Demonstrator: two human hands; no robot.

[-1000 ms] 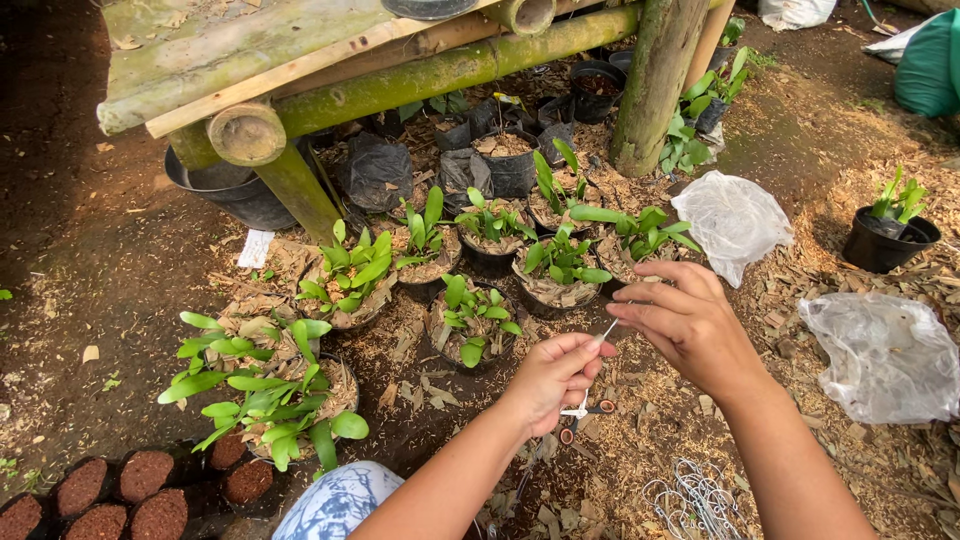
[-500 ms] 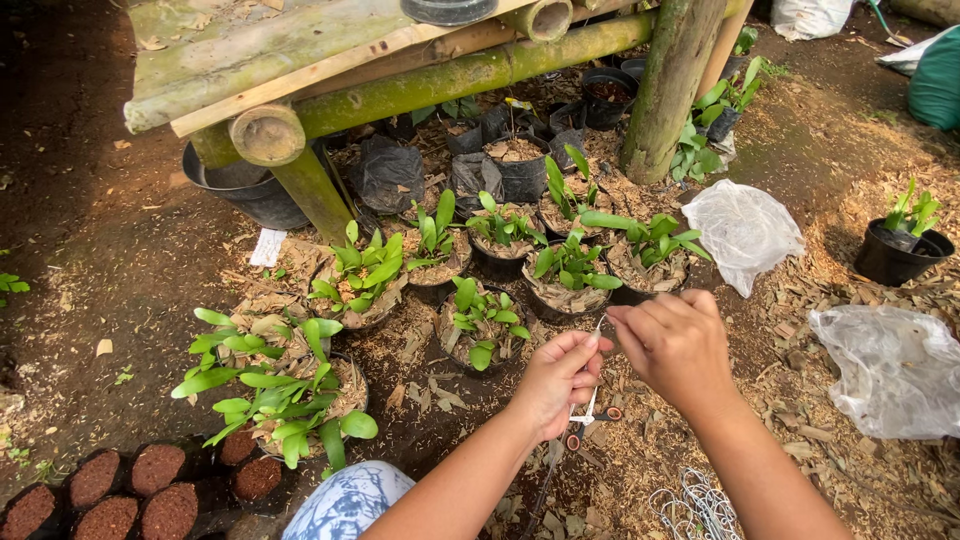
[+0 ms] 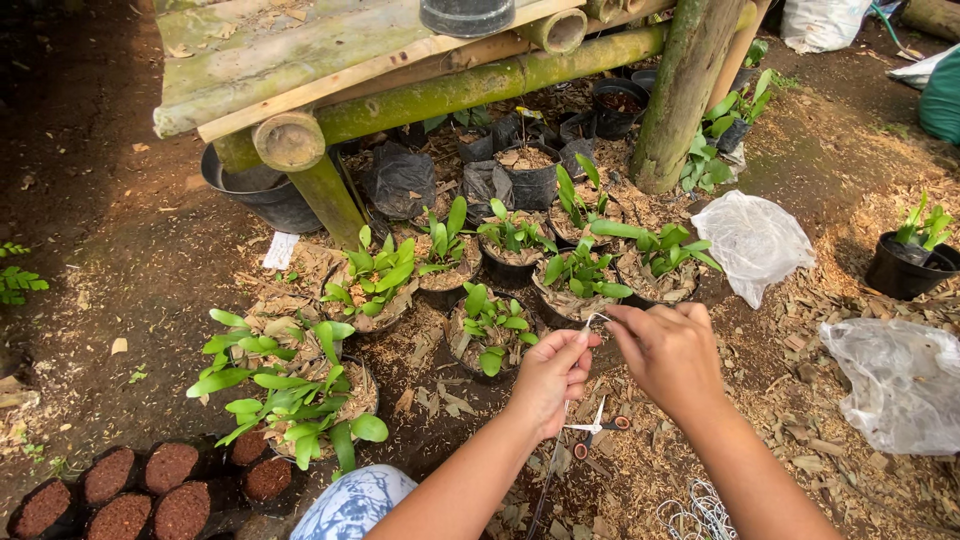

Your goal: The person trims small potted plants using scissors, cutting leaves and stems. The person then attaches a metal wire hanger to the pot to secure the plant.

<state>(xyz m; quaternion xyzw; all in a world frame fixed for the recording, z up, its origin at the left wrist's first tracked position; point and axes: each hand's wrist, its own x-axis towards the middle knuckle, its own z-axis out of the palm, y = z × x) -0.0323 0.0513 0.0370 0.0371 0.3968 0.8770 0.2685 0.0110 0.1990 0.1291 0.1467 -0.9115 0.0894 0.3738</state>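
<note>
Both hands are held close together above the chip-strewn ground, just in front of a cluster of potted seedlings. The left hand [image 3: 549, 372] is closed, thumb and forefinger pinched on a thin wire [image 3: 594, 320]; the right hand [image 3: 668, 352] is likewise closed, its fingertips pinching the same wire from the other side, so the short strand spans the small gap between them (its full length cannot be made out, being very fine). Directly beneath the hands, a small pair of scissors [image 3: 596, 428] lies on the ground, blades apart, touched by neither hand. Just beyond the fingertips stands a seedling pot [image 3: 492, 338] with green leaves, with a further row of similar pots behind it. To the left sits a larger leafy plant [image 3: 290, 385] in a husk-filled pot, and at the lower left a group of round dark soil plugs [image 3: 140, 490]. A bamboo bench [image 3: 400, 75] crosses the top of the view, with a black pot [image 3: 262, 195] beneath its corner. To the right lie two clear plastic bags [image 3: 755, 240], well apart from the hands, and a coil of pale wire [image 3: 700, 512] near the right forearm. A blue-and-white patterned cloth [image 3: 352, 502] shows at the bottom edge.
</note>
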